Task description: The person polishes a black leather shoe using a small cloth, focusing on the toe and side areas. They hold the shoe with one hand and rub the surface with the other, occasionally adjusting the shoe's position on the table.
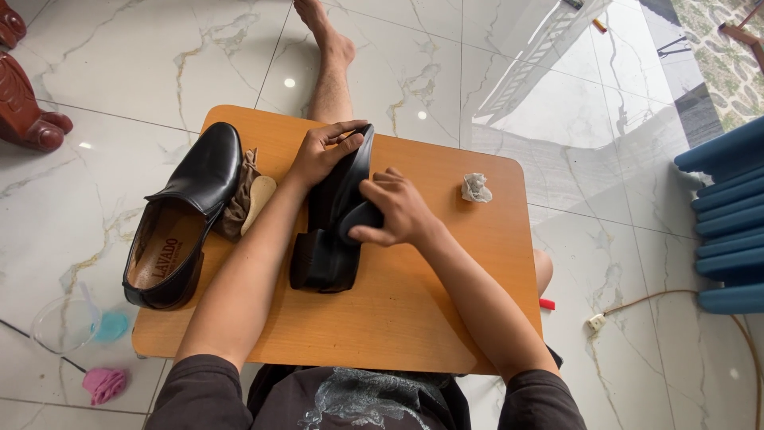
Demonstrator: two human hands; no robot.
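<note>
Both hands hold a black shoe [334, 215] tipped on its side at the middle of the orange table [414, 310]: left hand [321, 151] clasps the toe, right hand [394, 211] grips its upper. Glossy leather, dark sole and low block heel face left. Its mate [187, 211] lies beside it.

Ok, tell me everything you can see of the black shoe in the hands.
The black shoe is a glossy, leather-looking slip-on with a low block heel. It lies tipped on its side on the orange board, heel toward the person, toe pointing away. The left hand grips its toe end. The right hand presses a dark pad-like item against its side; what that item is cannot be told.
</note>
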